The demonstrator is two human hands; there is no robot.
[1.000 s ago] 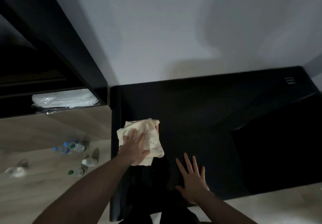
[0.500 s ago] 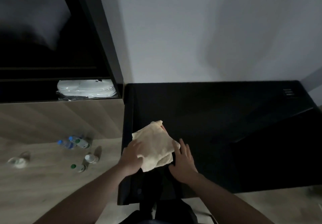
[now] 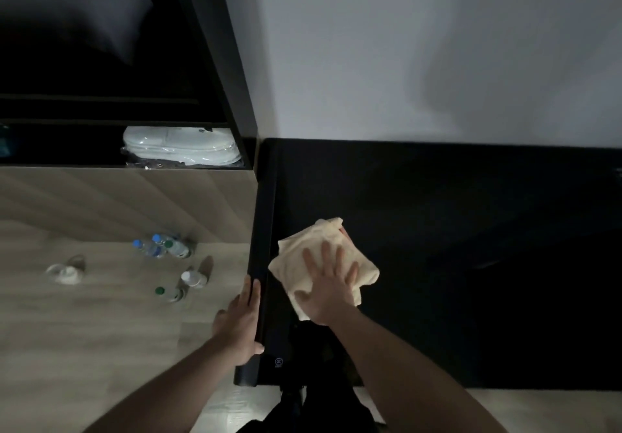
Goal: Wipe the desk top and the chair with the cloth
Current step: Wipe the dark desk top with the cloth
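A cream folded cloth (image 3: 304, 247) lies on the black desk top (image 3: 454, 230) near its left end. My right hand (image 3: 328, 284) presses flat on the cloth with its fingers spread. My left hand (image 3: 240, 321) rests against the desk's left edge, fingers straight along the side. The chair is not clearly seen; something dark sits under the desk's front edge between my arms.
A wooden cabinet (image 3: 128, 203) stands left of the desk, with white wrapped slippers (image 3: 181, 146) on its shelf. Several small bottles (image 3: 165, 247) and a white lidded object (image 3: 65, 271) lie on the wooden floor to the left. A grey wall rises behind the desk.
The cloth passed from my left hand to my right hand. My left hand moved off the cloth to the desk's left edge; my right hand moved left onto the cloth.
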